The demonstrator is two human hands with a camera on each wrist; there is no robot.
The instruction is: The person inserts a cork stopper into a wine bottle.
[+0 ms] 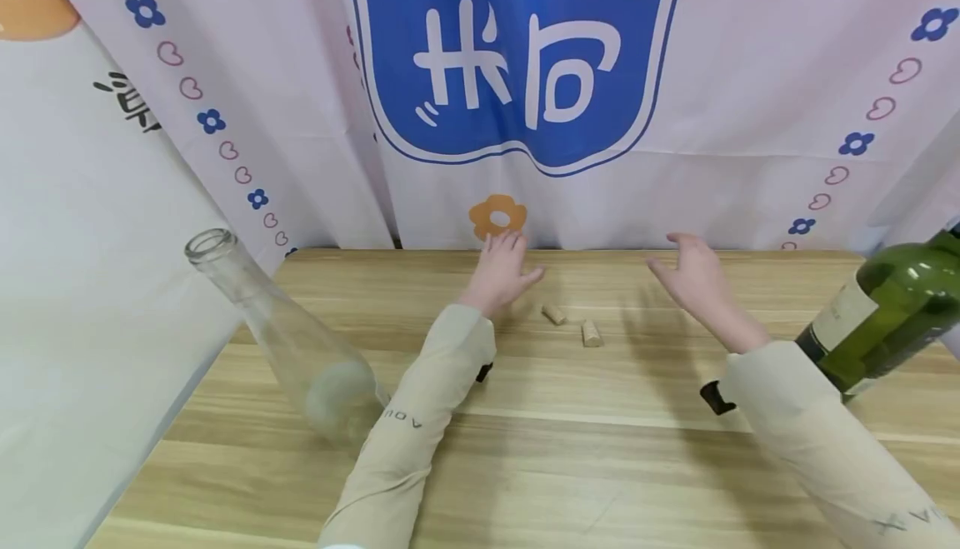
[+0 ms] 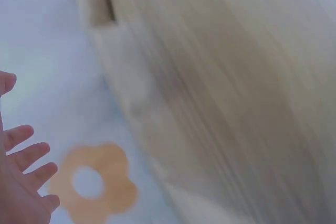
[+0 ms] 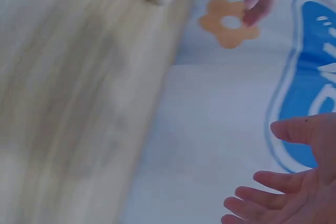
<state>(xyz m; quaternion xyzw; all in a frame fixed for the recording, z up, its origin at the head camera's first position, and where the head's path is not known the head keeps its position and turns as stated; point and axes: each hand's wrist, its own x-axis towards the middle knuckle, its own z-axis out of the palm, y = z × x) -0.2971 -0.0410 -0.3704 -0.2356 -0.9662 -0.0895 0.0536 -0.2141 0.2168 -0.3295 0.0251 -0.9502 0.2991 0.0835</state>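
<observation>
Apparently, nothing is taken up yet: our left hand and right hand are empty, each grip spread, and two corks lie loose on the desk between them; lifting them seems left.

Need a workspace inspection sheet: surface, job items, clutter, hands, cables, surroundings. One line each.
Surface: wood-grain tabletop, arm shadows across it.
Job's things: far cork and near cork on the tabletop, apart, between the arms; clear bottle at left, mouth uncorked, base partly behind the left sleeve; green bottle at right, pale label, cut off by the frame edge.
Clutter: nothing seen.
Hands: left hand and right hand raised near the far edge, both open, holding nothing.
Cables: nothing seen.
Surroundings: printed curtain with blue emblem behind the tabletop.
</observation>
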